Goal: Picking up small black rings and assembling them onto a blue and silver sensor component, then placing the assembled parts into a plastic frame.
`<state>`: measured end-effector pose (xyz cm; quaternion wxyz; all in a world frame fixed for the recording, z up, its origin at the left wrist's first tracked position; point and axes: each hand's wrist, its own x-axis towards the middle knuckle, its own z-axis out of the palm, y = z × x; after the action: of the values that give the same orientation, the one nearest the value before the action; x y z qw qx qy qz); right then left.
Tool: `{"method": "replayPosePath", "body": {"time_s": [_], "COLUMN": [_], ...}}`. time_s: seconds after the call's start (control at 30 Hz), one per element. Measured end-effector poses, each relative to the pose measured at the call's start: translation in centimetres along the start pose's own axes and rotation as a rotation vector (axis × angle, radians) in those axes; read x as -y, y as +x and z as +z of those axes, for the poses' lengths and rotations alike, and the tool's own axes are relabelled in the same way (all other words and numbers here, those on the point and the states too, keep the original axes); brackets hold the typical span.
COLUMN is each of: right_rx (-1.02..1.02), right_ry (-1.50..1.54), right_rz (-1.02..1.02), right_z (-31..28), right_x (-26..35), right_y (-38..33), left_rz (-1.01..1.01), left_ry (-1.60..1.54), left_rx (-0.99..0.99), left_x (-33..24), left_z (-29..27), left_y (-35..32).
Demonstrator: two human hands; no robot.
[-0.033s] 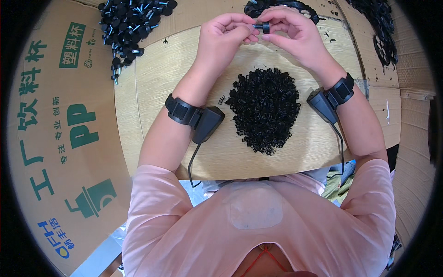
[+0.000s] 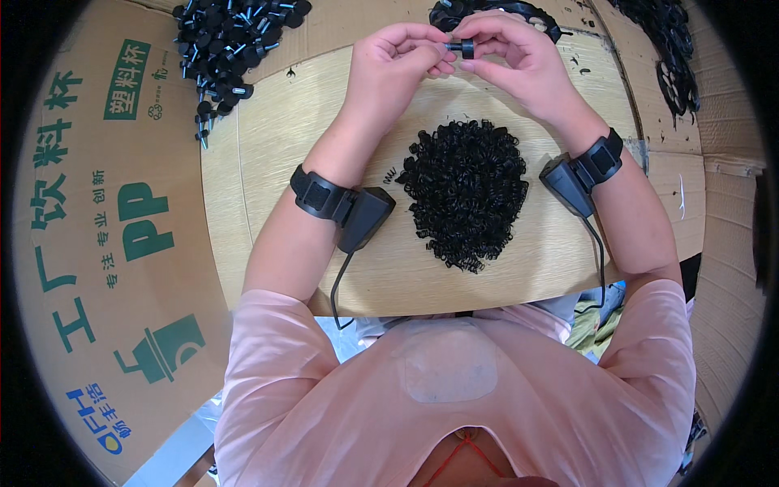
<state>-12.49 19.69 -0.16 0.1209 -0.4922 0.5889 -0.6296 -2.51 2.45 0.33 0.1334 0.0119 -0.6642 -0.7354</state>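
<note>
At the far edge of the board, both my hands are raised together around one black round-headed bolt point(image 2: 466, 48). My left hand point(image 2: 400, 58) pinches its shank end between thumb and fingers. The thumb and fingertips of my right hand point(image 2: 513, 57) close around the black head. The fingers partly hide the shank and whatever may be on it. Nearer to me, in the middle of the board, lies a heap of small curly black plastic pieces point(image 2: 466, 191); one loose coil point(image 2: 390, 175) rests just left of it.
A pile of similar black-headed bolts point(image 2: 231, 49) lies at the far left. Black moulded plastic parts point(image 2: 531, 15) are behind my right hand, and more black strips point(image 2: 677, 69) lie far right. Cardboard walls point(image 2: 122, 243) flank the wooden board point(image 2: 284, 130). Cables hang from both wrist devices point(image 2: 367, 219).
</note>
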Motion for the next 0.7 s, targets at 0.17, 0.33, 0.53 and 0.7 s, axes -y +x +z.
{"method": "replayPosePath", "body": {"time_s": [0.17,0.33,0.53,0.7], "right_rx": [0.018,0.019,0.005,-0.045], "right_ry": [-0.02,-0.169,-0.131,-0.023], "right_rz": [-0.018,-0.078,-0.01,0.094], "right_z": [-0.09,-0.09,-0.11,0.55], "right_x": [0.38,0.47,-0.01,0.97], "right_y": [-0.08,-0.12,-0.26,-0.32], "left_rz": [-0.015,-0.003,0.025,0.048], "left_ry": [-0.001,0.002,0.116,0.097], "left_rx": [-0.005,0.002,0.026,0.012], "left_x": [0.14,0.23,0.65,0.59], "left_z": [0.02,0.01,0.13,0.23], "left_y": [-0.04,-0.19,-0.06,-0.19]}}
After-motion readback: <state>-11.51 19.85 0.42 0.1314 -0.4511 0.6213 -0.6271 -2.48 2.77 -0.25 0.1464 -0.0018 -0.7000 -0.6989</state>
